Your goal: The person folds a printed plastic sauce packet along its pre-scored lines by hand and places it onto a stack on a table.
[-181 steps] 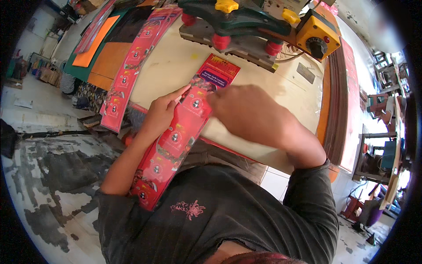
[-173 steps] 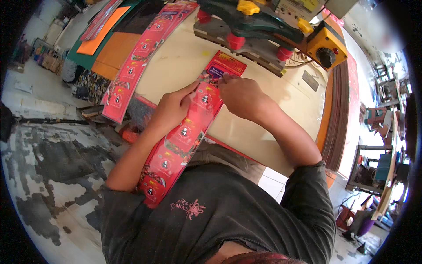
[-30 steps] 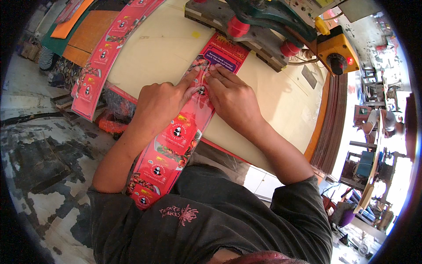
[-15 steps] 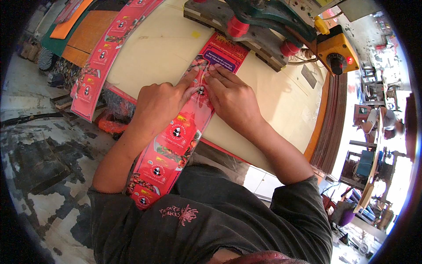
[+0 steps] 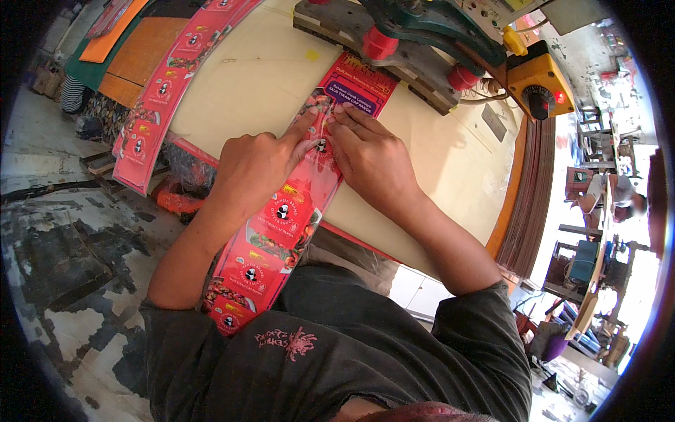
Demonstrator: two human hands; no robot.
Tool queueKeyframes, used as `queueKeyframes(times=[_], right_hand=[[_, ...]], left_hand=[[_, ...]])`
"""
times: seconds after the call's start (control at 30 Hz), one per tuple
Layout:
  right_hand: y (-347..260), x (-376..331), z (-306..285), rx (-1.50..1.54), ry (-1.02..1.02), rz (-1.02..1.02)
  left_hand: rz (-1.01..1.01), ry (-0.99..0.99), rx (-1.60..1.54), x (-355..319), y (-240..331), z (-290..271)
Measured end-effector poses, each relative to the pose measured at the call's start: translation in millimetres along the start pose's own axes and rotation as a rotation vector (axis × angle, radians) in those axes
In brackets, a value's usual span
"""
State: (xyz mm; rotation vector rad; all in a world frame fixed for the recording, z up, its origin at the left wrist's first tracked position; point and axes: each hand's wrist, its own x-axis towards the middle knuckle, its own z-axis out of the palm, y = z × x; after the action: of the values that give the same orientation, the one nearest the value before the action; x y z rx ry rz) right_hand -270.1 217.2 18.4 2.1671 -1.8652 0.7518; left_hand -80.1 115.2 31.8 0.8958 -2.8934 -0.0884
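A long red printed plastic strip runs from my lap up over the pale tabletop to the press. Its far end, with a purple band, lies flat beneath the edge of the press bar. My left hand grips the strip near its left edge, index finger and thumb on the print, the other fingers curled under the palm and mostly hidden. My right hand holds the same stretch at its right edge, fingers pressed together and pointing away from me. The two hands' fingertips almost meet over the strip.
Over the far side of the pale tabletop stands a dark green press with red knobs. A yellow control box with a black dial and red light sits beside it. Another red strip hangs off the left edge. A person works far right.
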Motion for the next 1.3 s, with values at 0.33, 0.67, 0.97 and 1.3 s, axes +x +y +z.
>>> queueKeyframes(times=[0.33, 0.67, 0.97, 1.3], right_hand=[[-0.3, 0.6, -0.5, 0.005, 0.003, 0.004], [0.2, 0.1, -0.5, 0.005, -0.002, 0.002], [-0.2, 0.8, -0.3, 0.026, 0.002, 0.013], [0.5, -0.4, -0.2, 0.021, 0.007, 0.011]], left_hand=[[-0.006, -0.005, -0.009, 0.2, -0.2, 1.6], [0.009, 0.024, -0.011, -0.2, -0.6, 2.4], [0.008, 0.035, -0.009, 0.0, -0.2, 1.9], [0.005, 0.014, 0.011, 0.0, 0.2, 1.7]])
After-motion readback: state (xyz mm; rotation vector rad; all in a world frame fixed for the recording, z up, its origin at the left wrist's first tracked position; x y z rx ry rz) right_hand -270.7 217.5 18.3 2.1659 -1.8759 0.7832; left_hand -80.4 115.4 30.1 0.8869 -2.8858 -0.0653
